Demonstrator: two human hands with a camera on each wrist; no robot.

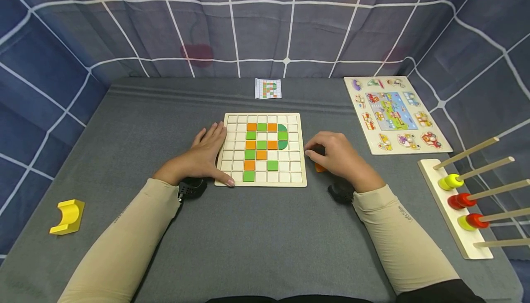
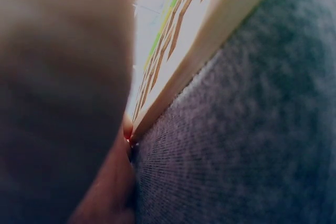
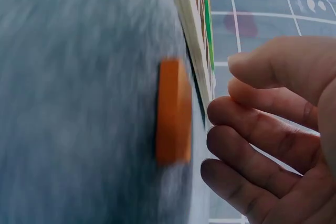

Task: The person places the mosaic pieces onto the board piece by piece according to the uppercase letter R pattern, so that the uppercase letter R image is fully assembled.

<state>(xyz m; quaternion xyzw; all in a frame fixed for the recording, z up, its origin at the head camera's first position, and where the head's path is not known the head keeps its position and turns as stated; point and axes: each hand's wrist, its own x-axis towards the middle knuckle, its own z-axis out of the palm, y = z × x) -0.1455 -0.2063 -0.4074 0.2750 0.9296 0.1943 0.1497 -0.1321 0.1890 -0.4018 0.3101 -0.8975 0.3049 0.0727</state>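
A square wooden grid board lies mid-table, with green and orange tiles set into some cells and two curved green pieces at the right. My left hand rests along its left edge, fingers spread and the thumb on the near left corner. Just right of the board is my right hand, its fingers loosely bent and nothing between thumb and forefinger. Partly hidden beneath that hand lies an orange block; the right wrist view shows the orange block on the cloth, apart from the fingertips.
A small printed pattern card lies behind the board. At right are a picture puzzle board and a wooden peg stand with red and yellow-green beads. A yellow arched block stands at far left. Patterned cloth hangs behind the table.
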